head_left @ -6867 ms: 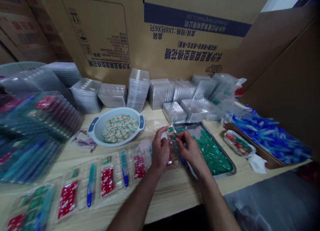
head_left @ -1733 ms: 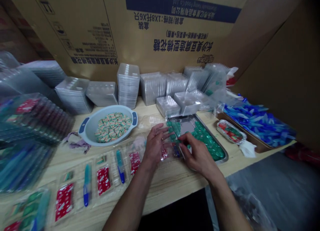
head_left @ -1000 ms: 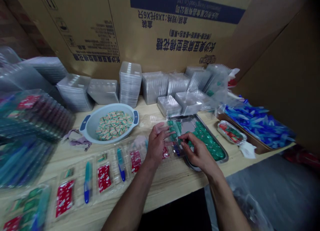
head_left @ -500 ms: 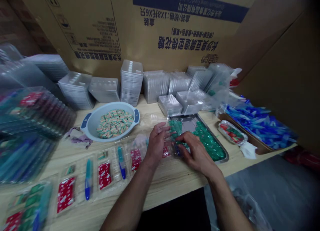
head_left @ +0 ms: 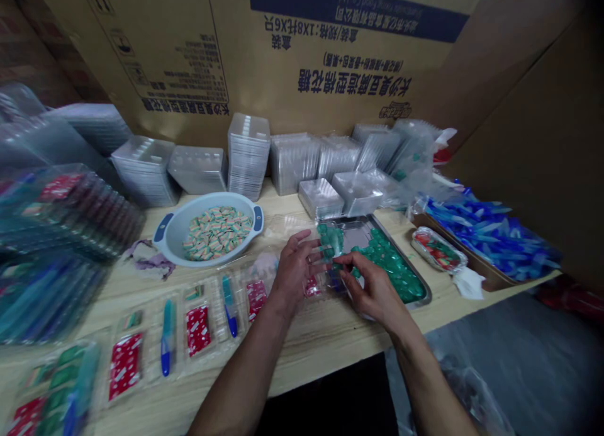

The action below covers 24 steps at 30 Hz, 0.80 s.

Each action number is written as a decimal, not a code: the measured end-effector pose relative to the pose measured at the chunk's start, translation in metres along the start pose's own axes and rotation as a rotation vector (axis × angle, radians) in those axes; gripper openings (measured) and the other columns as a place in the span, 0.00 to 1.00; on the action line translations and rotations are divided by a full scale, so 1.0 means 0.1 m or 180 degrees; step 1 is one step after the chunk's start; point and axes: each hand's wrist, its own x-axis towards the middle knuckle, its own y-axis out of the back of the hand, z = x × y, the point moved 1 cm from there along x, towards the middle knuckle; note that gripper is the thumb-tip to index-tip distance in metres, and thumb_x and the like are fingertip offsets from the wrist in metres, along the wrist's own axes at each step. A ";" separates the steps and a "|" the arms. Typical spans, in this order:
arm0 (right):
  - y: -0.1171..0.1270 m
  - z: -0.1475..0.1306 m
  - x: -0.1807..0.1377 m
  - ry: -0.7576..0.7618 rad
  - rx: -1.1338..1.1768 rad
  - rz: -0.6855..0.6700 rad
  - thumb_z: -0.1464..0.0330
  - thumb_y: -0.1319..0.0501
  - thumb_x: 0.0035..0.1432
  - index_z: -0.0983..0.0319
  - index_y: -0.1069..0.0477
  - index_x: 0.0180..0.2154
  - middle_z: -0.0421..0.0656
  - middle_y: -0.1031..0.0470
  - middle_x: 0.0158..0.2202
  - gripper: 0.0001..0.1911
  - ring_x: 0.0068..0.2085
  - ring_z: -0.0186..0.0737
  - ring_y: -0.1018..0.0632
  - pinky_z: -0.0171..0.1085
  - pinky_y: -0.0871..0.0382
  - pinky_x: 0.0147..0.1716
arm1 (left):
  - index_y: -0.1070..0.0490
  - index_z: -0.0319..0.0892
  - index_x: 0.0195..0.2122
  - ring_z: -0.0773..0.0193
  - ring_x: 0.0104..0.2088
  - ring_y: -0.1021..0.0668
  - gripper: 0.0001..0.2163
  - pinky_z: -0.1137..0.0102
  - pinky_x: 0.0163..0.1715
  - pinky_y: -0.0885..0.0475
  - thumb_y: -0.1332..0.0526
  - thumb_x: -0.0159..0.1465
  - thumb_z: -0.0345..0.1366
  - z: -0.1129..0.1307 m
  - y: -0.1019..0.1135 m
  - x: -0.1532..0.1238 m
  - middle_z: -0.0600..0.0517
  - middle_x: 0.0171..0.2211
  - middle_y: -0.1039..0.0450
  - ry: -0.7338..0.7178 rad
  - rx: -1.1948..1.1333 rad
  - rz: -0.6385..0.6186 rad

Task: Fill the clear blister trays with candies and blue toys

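The left hand [head_left: 295, 275] lay open with its fingers spread, their tips reaching the near edge of a clear plastic tray [head_left: 321, 277] on the tabletop [head_left: 302, 354]. The right hand [head_left: 372, 285] came in from the other side, its fingers curled and its fingertips [head_left: 343, 266] at the tray's right side. Whether they were closed on a small green piece [head_left: 336, 267] could not be told.

The tray sat just in front of a metal pan [head_left: 418, 286] heaped with more green pieces [head_left: 394, 266]. Its compartments held green pieces at the far end, a red packet [head_left: 311, 288] near the left hand, and something blue [head_left: 336, 282] by the right.

The thin plastic tray looked light and likely to flex, so its flat rim seemed the best place to hold it. The green pieces looked small, light and slippery, and best pinched between fingertips.

A blue-handled bowl [head_left: 165, 247] of striped sweets [head_left: 216, 233] stood to the left, and stacks of clear trays [head_left: 248, 156] lined the back.
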 end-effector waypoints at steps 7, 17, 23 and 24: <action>-0.10 0.21 0.00 -0.0409 0.0857 0.0289 0.63 0.44 0.68 0.58 0.26 0.51 0.43 0.21 0.43 0.14 0.42 0.42 0.22 0.38 0.31 0.41 | 0.31 0.41 0.51 0.61 0.39 0.19 0.31 0.66 0.45 0.28 0.27 0.44 0.25 -0.08 -0.01 -0.01 0.49 0.40 0.21 -0.0355 0.0243 -0.0434; -0.18 0.06 0.08 -0.0334 0.0286 0.0599 0.65 0.47 0.67 0.60 0.25 0.50 0.45 0.18 0.43 0.16 0.41 0.42 0.19 0.40 0.27 0.41 | 0.34 0.44 0.53 0.65 0.38 0.21 0.34 0.69 0.41 0.27 0.30 0.44 0.22 -0.12 0.03 0.05 0.51 0.44 0.23 -0.0518 0.0363 -0.0413; -0.28 -0.05 0.12 -0.0091 -0.0520 0.0571 0.71 0.47 0.61 0.62 0.29 0.52 0.50 0.19 0.46 0.18 0.45 0.48 0.19 0.45 0.27 0.46 | 0.32 0.43 0.51 0.65 0.37 0.20 0.30 0.68 0.43 0.26 0.34 0.46 0.20 -0.20 0.02 0.09 0.51 0.40 0.23 -0.0960 0.0742 0.0018; -0.29 -0.08 0.13 -0.0070 -0.0712 0.0592 0.73 0.48 0.60 0.63 0.29 0.51 0.51 0.19 0.45 0.18 0.46 0.49 0.19 0.47 0.28 0.47 | 0.32 0.43 0.50 0.65 0.36 0.20 0.29 0.68 0.42 0.26 0.34 0.46 0.20 -0.21 0.02 0.09 0.52 0.39 0.23 -0.0983 0.0772 0.0066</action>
